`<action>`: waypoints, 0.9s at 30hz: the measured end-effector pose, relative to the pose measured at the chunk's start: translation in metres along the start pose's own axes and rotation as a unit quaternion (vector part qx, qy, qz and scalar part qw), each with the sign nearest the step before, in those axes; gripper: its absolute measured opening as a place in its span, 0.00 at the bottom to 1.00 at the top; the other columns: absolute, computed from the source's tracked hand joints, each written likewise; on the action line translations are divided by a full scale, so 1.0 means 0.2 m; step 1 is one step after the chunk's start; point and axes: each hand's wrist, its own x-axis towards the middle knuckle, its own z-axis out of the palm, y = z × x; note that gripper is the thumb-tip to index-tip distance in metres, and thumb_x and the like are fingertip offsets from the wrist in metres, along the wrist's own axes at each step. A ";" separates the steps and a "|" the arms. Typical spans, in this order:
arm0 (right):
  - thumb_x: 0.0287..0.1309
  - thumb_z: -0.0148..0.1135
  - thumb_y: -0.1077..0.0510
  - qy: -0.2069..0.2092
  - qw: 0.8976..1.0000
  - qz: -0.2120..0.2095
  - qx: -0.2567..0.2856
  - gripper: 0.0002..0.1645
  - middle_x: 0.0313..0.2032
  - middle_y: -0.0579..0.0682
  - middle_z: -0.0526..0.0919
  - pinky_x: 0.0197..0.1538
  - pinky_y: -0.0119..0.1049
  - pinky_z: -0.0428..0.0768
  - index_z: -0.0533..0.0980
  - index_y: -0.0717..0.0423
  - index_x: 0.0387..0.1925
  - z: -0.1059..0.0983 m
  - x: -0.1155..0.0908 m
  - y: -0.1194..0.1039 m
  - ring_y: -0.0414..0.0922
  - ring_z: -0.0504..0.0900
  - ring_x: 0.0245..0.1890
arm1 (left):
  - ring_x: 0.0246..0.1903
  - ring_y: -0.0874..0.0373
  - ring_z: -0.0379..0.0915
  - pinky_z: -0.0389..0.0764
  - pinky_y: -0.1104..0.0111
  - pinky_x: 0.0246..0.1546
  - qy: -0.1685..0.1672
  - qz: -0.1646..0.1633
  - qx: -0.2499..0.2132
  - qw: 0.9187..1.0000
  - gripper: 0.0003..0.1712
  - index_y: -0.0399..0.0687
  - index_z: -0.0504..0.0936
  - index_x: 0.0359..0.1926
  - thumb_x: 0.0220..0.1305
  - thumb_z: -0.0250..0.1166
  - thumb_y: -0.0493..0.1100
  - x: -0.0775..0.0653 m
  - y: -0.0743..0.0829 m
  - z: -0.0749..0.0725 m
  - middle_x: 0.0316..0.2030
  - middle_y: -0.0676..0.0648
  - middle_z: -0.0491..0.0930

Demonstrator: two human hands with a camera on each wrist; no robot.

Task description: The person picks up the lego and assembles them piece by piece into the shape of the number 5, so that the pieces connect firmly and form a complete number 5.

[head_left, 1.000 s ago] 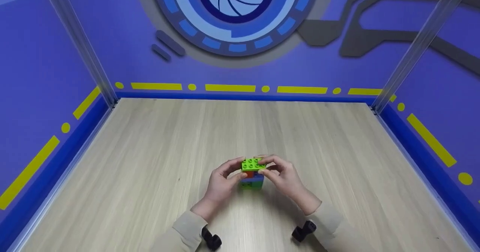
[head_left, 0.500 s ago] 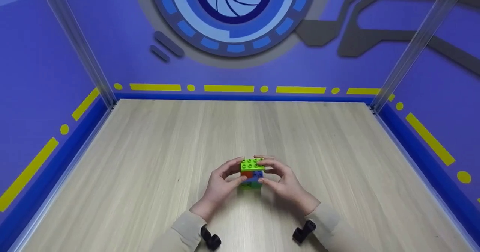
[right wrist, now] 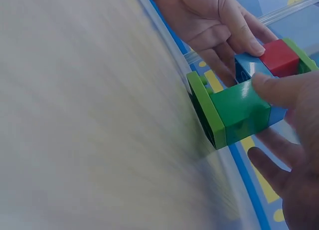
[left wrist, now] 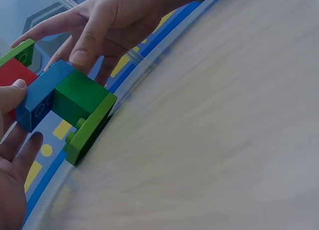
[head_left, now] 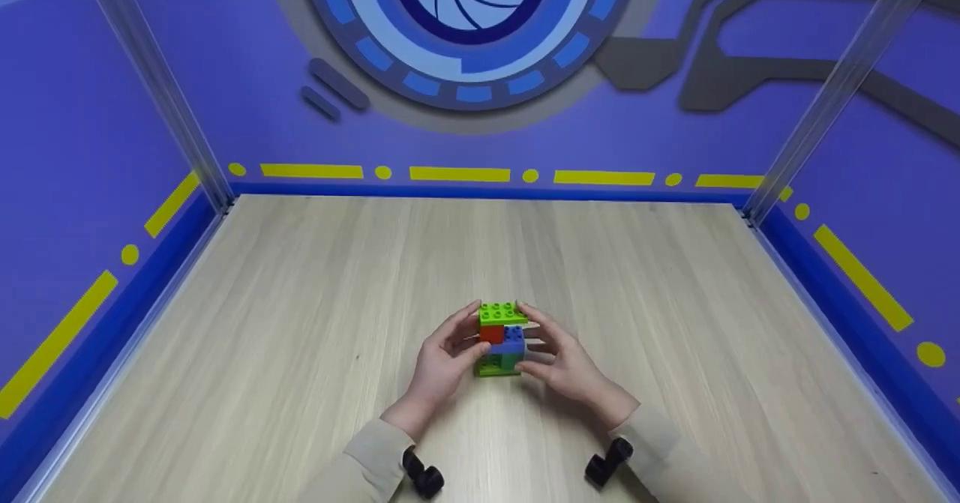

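Note:
Several toy building bricks form one upright stack in the head view: a light green plate (head_left: 496,372) at the bottom, a dark green brick (right wrist: 240,113), a blue brick (left wrist: 42,98), a red brick (head_left: 491,334) and a light green plate (head_left: 501,314) on top. My left hand (head_left: 441,372) grips it from the left, thumb at the red and blue bricks. From the right my right hand (head_left: 570,364) holds it, with its thumb (right wrist: 271,88) on the dark green brick and its index fingertip at the top plate. Other fingers are partly hidden behind the stack.
The pale wooden tabletop (head_left: 360,278) stretches out round the hands. Blue-violet panels (head_left: 600,143) with yellow marks wall in its back and sides, and clear posts (head_left: 840,98) stand at the back corners. Black devices (head_left: 424,474) sit on both wrists.
The stack's top has shifted away from me, and more of its front shows. My right thumb has slid lower, from near the top plate to the dark green brick.

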 end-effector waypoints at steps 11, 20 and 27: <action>0.61 0.69 0.70 0.002 1.000 0.018 0.012 0.57 0.74 0.63 0.65 0.58 0.52 0.85 0.46 0.52 0.82 0.03 0.01 0.02 0.59 0.82 0.61 | 0.60 0.48 0.79 0.79 0.75 0.59 -0.005 -0.018 0.016 1.000 0.35 0.58 0.65 0.78 0.74 0.63 0.43 0.01 -0.02 0.00 0.62 0.39 0.78; 0.61 0.68 0.71 0.015 0.999 0.020 0.042 0.57 0.68 0.63 0.71 0.59 0.57 0.84 0.46 0.51 0.82 0.04 0.01 0.04 0.60 0.82 0.60 | 0.59 0.49 0.79 0.79 0.75 0.59 0.000 -0.039 0.019 0.999 0.35 0.63 0.64 0.78 0.75 0.62 0.45 0.01 -0.02 0.01 0.65 0.40 0.76; 0.60 0.69 0.71 0.017 0.998 0.046 0.043 0.61 0.66 0.63 0.72 0.63 0.59 0.80 0.44 0.48 0.83 0.05 0.02 0.04 0.60 0.82 0.59 | 0.58 0.48 0.80 0.80 0.75 0.58 0.002 -0.037 0.012 0.999 0.36 0.62 0.64 0.78 0.74 0.63 0.43 0.02 -0.02 0.00 0.64 0.39 0.76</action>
